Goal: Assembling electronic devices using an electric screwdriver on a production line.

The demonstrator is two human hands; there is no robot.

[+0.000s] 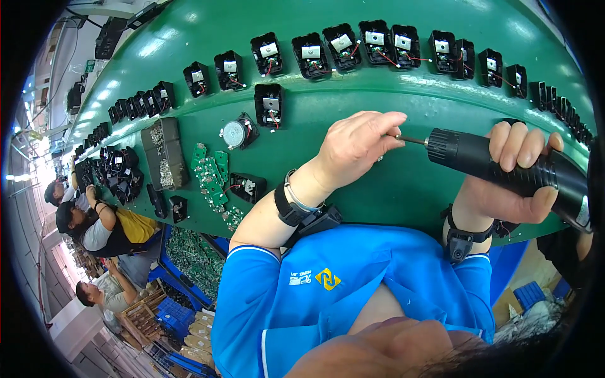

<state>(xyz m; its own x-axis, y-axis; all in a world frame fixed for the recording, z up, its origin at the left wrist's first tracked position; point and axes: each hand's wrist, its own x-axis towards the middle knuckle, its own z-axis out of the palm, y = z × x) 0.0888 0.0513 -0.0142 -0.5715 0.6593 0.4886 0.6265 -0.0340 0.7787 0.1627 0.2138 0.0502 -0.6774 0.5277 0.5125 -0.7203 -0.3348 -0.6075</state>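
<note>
The right hand (pixel 498 196) wraps a black power screwdriver (pixel 463 150), its long axis running leftward; its bit (pixel 414 140) meets the left hand (pixel 356 145), which pinches about the tip, whether on a screw I can't tell; farther left, well apart, sits an open black housing (pixel 271 106).

The screwdriver (pixel 467 153) at right of the frame looks like ribbed plastic (its slim bit (pixel 414 140) metal); the desk (pixel 416 183), smooth and glossy.
</note>
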